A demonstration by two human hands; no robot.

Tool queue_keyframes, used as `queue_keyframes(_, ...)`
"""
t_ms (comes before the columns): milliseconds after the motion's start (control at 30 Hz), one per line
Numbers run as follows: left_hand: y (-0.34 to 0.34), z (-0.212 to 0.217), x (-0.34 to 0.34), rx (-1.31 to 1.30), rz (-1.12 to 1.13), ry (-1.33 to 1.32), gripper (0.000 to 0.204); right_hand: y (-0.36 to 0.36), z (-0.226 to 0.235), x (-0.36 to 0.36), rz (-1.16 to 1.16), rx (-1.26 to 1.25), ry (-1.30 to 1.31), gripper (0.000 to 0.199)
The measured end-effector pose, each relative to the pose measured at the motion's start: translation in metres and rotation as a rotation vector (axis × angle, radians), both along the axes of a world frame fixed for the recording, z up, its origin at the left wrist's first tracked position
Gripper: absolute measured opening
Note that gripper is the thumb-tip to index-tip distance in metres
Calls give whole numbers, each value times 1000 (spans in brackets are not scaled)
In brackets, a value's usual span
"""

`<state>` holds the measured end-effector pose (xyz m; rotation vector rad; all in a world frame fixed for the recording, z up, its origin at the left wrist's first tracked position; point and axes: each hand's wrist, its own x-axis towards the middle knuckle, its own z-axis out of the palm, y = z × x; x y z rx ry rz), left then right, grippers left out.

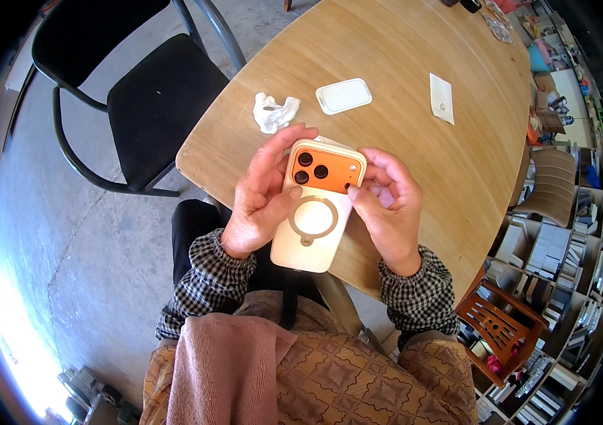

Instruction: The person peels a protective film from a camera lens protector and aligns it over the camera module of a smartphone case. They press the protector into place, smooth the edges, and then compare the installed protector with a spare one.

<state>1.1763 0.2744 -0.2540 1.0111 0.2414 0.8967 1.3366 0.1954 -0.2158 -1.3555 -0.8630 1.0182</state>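
Between my two hands is an orange smartphone (340, 168) in a pale case (300, 249), its back and camera lenses facing up. A ring (333, 225) is set in the middle of the case's back. My left hand (262, 195) grips the left side, with the thumb on the back and the fingers along the upper edge. My right hand (393, 205) closes on the right side, its thumb tip just below the camera area. The phone is held above the table's near edge, tilted slightly. Its screen side is hidden.
On the wooden table (386, 35) lie a crumpled white wrapper (275, 113), a white rounded rectangular piece (344, 96) and a white paper slip (441, 98). A black chair (163, 106) stands left. At right are a brown chair (503, 322) and shelves of boxes (545, 248).
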Motion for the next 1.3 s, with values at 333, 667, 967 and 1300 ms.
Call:
queue_keyframes(333,0,1,0,23,-19,-6,72,3,6,-2,3,-69,-35,46)
queue_keyframes(667,1,1,0,53,-24,-2,69,3,5,-3,-8,-57,-16,43)
queue_keyframes(967,1,0,0,43,-22,-11,68,4,6,-4,-4,-87,-4,43)
queue_keyframes(1300,1,-1,-1,7,-10,-21,70,4,2,6,59,-56,165,38)
